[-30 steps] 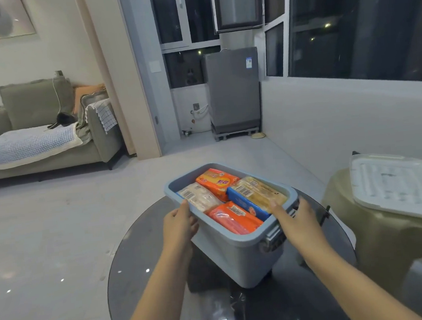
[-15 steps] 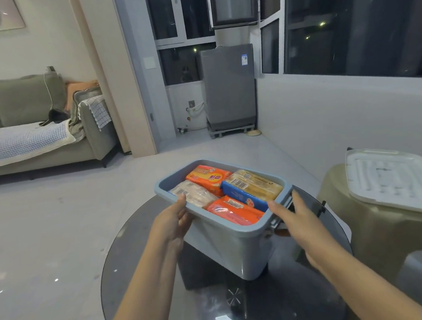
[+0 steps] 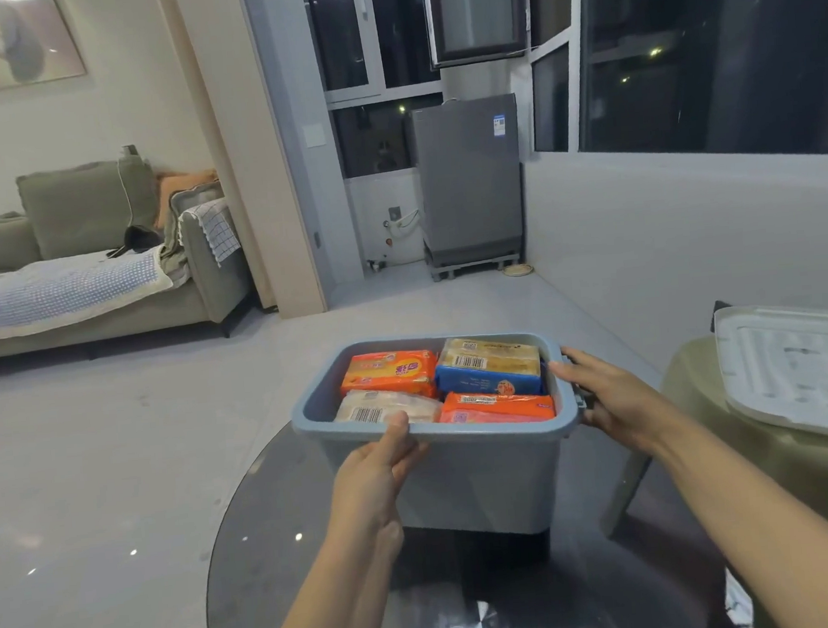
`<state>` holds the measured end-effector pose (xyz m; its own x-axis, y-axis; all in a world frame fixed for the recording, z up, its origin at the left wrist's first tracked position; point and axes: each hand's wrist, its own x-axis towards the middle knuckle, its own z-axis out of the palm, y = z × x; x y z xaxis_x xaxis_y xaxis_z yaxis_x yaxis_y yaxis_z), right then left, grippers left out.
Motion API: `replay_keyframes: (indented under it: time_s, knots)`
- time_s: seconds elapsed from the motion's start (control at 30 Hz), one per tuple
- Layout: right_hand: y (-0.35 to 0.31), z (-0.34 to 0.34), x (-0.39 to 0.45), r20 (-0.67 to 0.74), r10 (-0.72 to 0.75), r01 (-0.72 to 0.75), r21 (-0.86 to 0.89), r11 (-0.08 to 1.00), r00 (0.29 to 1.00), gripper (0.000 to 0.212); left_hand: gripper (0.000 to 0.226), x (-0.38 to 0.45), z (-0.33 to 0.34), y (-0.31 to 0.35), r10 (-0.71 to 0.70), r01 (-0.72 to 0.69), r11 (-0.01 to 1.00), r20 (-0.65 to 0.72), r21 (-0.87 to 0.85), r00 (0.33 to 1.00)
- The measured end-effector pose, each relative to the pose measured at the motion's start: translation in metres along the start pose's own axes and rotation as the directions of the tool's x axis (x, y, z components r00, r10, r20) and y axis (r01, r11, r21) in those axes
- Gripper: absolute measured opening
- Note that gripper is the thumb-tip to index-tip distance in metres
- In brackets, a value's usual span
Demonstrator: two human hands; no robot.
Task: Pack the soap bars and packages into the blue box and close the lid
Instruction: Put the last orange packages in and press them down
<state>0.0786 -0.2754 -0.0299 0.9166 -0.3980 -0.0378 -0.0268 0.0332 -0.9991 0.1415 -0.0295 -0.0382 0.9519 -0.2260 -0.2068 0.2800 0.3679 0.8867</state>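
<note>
The blue box (image 3: 484, 476) stands on a dark round glass table (image 3: 474, 601), lid off. Inside lie several soap packages: an orange one (image 3: 389, 372) at the back left, a blue and tan one (image 3: 488, 372) at the back right, a clear-wrapped one (image 3: 375, 411) at the front left and an orange one (image 3: 498, 406) at the front right. My left hand (image 3: 375, 470) grips the near rim, thumb over the edge. My right hand (image 3: 612, 397) holds the box's right end at the latch. The white lid (image 3: 797, 368) lies on a stool to the right.
A pale green plastic stool (image 3: 761, 465) stands right of the table, close to the box. Beyond the table are open grey floor, a sofa (image 3: 93, 289) at the left, a grey appliance (image 3: 468, 180) by the windows, and a low white wall on the right.
The box has turned on the table so its long near side faces me. My left hand slid along the rim to that side; my right hand moved to the right end.
</note>
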Motion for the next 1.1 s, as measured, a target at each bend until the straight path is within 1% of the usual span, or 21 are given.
replay_keyframes:
  time_s: [0.07,0.1,0.17,0.23,0.3,0.37,0.5,0.57,0.63,0.7,0.77,0.83,0.93,1.1]
  knots:
    - [0.0,0.004,0.002,-0.064,-0.003,0.004,0.022,1.0,0.998,0.053,0.02,0.0,0.001,0.0,0.007,-0.007,1.0,0.008,-0.001,1.0]
    - [0.0,0.008,0.001,-0.106,-0.006,0.006,0.005,1.0,0.994,0.057,0.021,0.0,0.001,0.0,0.009,-0.008,1.0,0.014,-0.007,1.0]
    - [0.002,0.019,-0.007,-0.184,-0.021,0.013,-0.046,0.999,0.983,0.059,0.022,-0.001,0.0,0.002,0.006,-0.006,1.0,0.022,-0.017,1.0]
    - [0.008,0.03,-0.019,-0.223,-0.054,0.034,-0.092,0.995,0.973,0.057,0.023,-0.001,0.001,0.002,0.003,-0.002,1.0,0.023,-0.027,1.0]
    - [0.015,0.04,-0.032,-0.222,-0.097,0.063,-0.158,0.985,0.97,0.055,0.021,-0.001,0.003,0.003,-0.008,0.008,0.999,0.003,-0.037,1.0]
    - [0.017,0.044,-0.039,-0.21,-0.111,0.067,-0.209,0.976,0.971,0.059,0.02,-0.001,0.005,0.002,-0.025,0.025,0.999,-0.022,-0.023,0.999]
    - [0.011,0.029,-0.031,-0.163,-0.162,0.114,-0.269,0.956,0.973,0.055,0.022,-0.003,0.015,-0.004,-0.036,0.035,0.999,-0.016,-0.023,0.999]
    - [0.011,0.017,-0.017,-0.147,-0.169,0.131,-0.237,0.963,0.975,0.052,0.022,-0.005,0.023,-0.009,-0.051,0.051,0.998,-0.017,-0.024,0.999]
    - [0.013,0.006,-0.002,-0.147,-0.147,0.127,-0.136,0.982,0.978,0.053,0.021,-0.007,0.032,-0.014,-0.076,0.075,0.996,-0.006,-0.048,0.997]
    - [0.016,0.001,0.009,-0.158,-0.136,0.134,-0.021,0.991,0.978,0.052,0.027,-0.007,0.04,-0.017,-0.091,0.09,0.993,-0.003,-0.078,0.996]
    - [0.018,-0.001,0.017,-0.169,-0.141,0.149,0.036,0.988,0.976,0.05,0.031,-0.006,0.046,-0.019,-0.093,0.091,0.991,-0.014,-0.096,0.996]
    - [0.021,-0.001,0.022,-0.182,-0.137,0.15,0.061,0.987,0.974,0.052,0.031,-0.005,0.048,-0.02,-0.092,0.089,0.991,-0.027,-0.096,0.995]
    - [0.023,0.0,0.024,-0.185,-0.136,0.151,0.071,0.986,0.973,0.052,0.037,-0.003,0.046,-0.021,-0.081,0.078,0.994,-0.033,-0.081,0.996]
    - [0.021,-0.002,0.016,-0.154,-0.144,0.151,0.038,0.988,0.978,0.056,0.039,-0.004,0.046,-0.022,-0.051,0.049,0.997,-0.038,-0.053,0.998]
